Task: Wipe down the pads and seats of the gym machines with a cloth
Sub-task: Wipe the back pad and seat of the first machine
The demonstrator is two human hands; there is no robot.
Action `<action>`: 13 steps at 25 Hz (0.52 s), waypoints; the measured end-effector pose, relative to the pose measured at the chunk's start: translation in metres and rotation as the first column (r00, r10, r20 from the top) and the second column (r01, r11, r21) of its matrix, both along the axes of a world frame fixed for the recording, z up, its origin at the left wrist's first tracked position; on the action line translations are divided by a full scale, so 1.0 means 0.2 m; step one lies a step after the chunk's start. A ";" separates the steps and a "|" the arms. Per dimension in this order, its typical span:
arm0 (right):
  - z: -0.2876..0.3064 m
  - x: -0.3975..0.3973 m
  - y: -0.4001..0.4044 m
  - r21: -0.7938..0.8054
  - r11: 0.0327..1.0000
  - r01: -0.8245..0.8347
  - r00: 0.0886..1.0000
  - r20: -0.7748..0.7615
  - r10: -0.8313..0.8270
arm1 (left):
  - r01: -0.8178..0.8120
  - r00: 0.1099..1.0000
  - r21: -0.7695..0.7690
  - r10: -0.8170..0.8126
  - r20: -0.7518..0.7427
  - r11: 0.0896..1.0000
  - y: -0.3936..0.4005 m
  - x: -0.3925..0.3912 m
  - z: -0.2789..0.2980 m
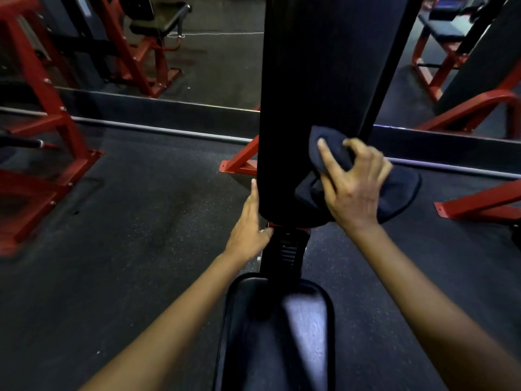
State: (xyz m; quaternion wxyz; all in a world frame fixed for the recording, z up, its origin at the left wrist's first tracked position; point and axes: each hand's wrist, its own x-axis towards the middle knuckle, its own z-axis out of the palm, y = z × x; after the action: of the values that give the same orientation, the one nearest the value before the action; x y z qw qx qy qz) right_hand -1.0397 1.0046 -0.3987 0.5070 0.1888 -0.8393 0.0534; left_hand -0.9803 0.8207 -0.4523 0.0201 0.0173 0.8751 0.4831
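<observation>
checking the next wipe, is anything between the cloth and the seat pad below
Nothing visible. The right hand holds the cloth against the lower back pad; the seat pad below lies bare, and the left hand rests beside the back pad.

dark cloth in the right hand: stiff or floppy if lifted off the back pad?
Probably floppy: the dark cloth bunches under the right hand and droops past the back pad edge. Likely light, since curled fingers alone hold it. It looks like soft fabric, so it should drag rather than slide freely.
</observation>
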 end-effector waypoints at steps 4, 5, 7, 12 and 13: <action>-0.04 -0.02 -0.12 0.150 0.986 -0.066 0.997 -0.021 0.070 | -0.075 0.995 -0.026 0.074 -0.062 0.997 0.02 0.00 -0.03; -0.10 -0.01 -0.11 0.237 0.968 -0.087 0.996 -0.011 0.092 | -0.076 0.995 -0.006 0.076 -0.059 0.997 0.02 0.01 -0.03; -0.20 0.04 -0.05 0.331 0.932 -0.146 0.989 0.070 0.130 | -0.080 0.996 -0.006 0.080 -0.047 0.997 0.02 0.02 -0.04; -0.37 0.32 0.03 -0.011 0.971 -0.238 0.822 0.531 0.207 | 0.018 0.998 -0.277 -0.001 0.063 0.961 0.00 0.23 -0.17; -0.42 0.41 0.05 -0.063 0.971 -0.231 0.767 0.602 0.221 | 0.046 0.993 -0.306 -0.011 0.115 0.951 0.00 0.31 -0.22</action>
State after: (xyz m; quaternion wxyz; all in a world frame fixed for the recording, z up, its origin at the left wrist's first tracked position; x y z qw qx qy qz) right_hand -0.9583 1.0144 -0.4827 0.2007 0.2650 -0.9285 0.1653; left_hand -0.9191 0.8206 -0.4971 0.0787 -0.0007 0.9369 0.3407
